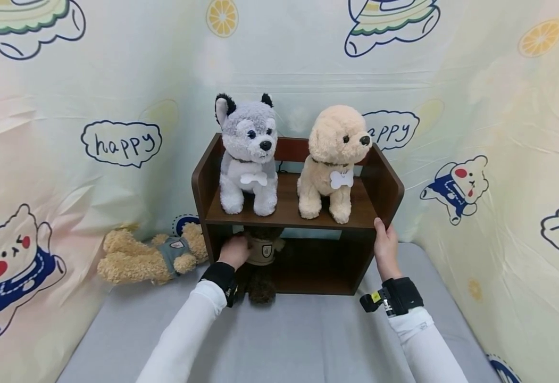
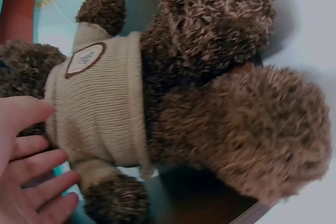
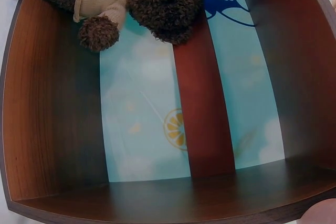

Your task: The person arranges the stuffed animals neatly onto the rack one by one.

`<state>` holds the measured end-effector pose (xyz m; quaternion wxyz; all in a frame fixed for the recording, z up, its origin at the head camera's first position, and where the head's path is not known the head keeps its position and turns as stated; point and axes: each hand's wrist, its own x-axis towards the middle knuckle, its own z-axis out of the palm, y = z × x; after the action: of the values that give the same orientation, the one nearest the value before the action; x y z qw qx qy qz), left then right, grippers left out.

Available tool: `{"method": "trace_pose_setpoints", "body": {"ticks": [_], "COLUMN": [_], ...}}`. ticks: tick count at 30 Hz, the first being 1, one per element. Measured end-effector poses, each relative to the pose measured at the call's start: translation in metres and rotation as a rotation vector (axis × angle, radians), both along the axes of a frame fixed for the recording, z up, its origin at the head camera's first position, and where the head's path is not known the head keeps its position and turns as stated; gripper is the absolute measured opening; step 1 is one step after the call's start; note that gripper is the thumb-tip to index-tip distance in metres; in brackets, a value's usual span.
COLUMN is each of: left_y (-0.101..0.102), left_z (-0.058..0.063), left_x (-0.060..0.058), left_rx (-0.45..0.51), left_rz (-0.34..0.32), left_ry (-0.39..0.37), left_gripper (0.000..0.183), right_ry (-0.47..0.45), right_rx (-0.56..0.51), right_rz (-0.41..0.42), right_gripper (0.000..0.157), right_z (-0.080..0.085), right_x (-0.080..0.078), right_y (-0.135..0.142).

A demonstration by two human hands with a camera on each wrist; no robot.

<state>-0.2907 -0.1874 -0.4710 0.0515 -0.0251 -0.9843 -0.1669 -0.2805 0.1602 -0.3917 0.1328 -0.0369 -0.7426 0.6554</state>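
A dark brown curly teddy bear (image 1: 262, 252) in a beige knit sweater sits at the left of the lower shelf compartment, its legs over the front edge. My left hand (image 1: 235, 251) is beside it; in the left wrist view its fingers (image 2: 44, 174) are extended and spread near the bear's arm, thumb at the sweater's shoulder. My right hand (image 1: 386, 247) holds the right side panel of the wooden shelf (image 1: 363, 260), thumb at the front edge; its other fingers are largely hidden. Above the bear's body, the top board hides part of its head.
On the top board sit a grey-and-white husky plush (image 1: 249, 159) and a cream puppy plush (image 1: 334, 165), both with bone-shaped tags. A tan teddy bear (image 1: 155, 254) in a grey-blue top lies left of the shelf on the grey surface (image 1: 303, 340). Printed fabric (image 1: 279, 64) hangs behind.
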Motion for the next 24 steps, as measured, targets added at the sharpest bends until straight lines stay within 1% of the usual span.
{"method": "trace_pose_setpoints", "body": {"ticks": [1, 3, 6, 9, 11, 12, 13, 14, 18, 19, 20, 21, 22, 23, 24], "left_y": [0.000, 0.000, 0.000, 0.001, -0.002, -0.008, -0.015, -0.022, -0.056, -0.060, -0.063, -0.065, -0.064, -0.062, -0.055], "left_z": [0.002, 0.006, 0.013, 0.021, 0.016, 0.002, -0.016, -0.034, -0.139, -0.154, -0.164, -0.171, -0.169, -0.160, -0.140], "left_x": [0.001, 0.002, 0.004, 0.004, -0.004, -0.013, -0.025, -0.038, -0.109, -0.121, -0.129, -0.135, -0.135, -0.128, -0.115], "left_rx": [-0.014, -0.043, -0.060, -0.044, -0.024, -0.021, -0.017, -0.005, 0.034, 0.058, 0.081, 0.092, 0.105, 0.119, 0.131], "left_rz": [-0.008, -0.024, -0.042, -0.046, -0.054, -0.083, -0.108, -0.123, -0.209, -0.213, -0.219, -0.238, -0.253, -0.276, -0.280], "left_ry": [-0.024, -0.050, -0.111, -0.208, -0.262, -0.242, -0.225, -0.237, -0.187, -0.207, -0.233, -0.229, -0.237, -0.237, -0.261], "left_gripper": [0.023, 0.020, 0.018, 0.022, 0.027, 0.032, 0.036, 0.039, 0.048, 0.048, 0.048, 0.048, 0.048, 0.049, 0.049], "right_ry": [0.000, -0.002, -0.002, -0.004, -0.003, -0.003, -0.006, -0.007, -0.013, -0.015, -0.014, -0.013, -0.012, -0.014, -0.013], "right_rx": [0.001, 0.000, 0.006, 0.015, 0.016, 0.018, 0.020, 0.020, 0.015, 0.013, 0.012, 0.010, 0.010, 0.012, 0.013], "right_rz": [0.000, 0.001, -0.002, -0.007, -0.008, -0.009, -0.009, -0.008, -0.002, 0.000, 0.001, 0.001, 0.001, 0.002, -0.002], "right_gripper": [0.050, 0.049, 0.050, 0.050, 0.051, 0.051, 0.051, 0.050, 0.051, 0.050, 0.051, 0.051, 0.051, 0.051, 0.051], "right_z": [0.000, 0.001, 0.001, 0.002, 0.003, 0.003, 0.003, 0.003, 0.003, 0.002, 0.002, 0.002, 0.002, 0.002, 0.002], "right_x": [0.000, 0.000, 0.000, 0.001, 0.001, 0.001, 0.001, 0.002, 0.002, 0.002, 0.002, 0.002, 0.002, 0.002, 0.002], "right_y": [0.000, 0.000, -0.001, -0.002, -0.002, -0.002, -0.002, -0.002, -0.002, -0.002, -0.002, -0.002, -0.001, -0.001, -0.001]}}
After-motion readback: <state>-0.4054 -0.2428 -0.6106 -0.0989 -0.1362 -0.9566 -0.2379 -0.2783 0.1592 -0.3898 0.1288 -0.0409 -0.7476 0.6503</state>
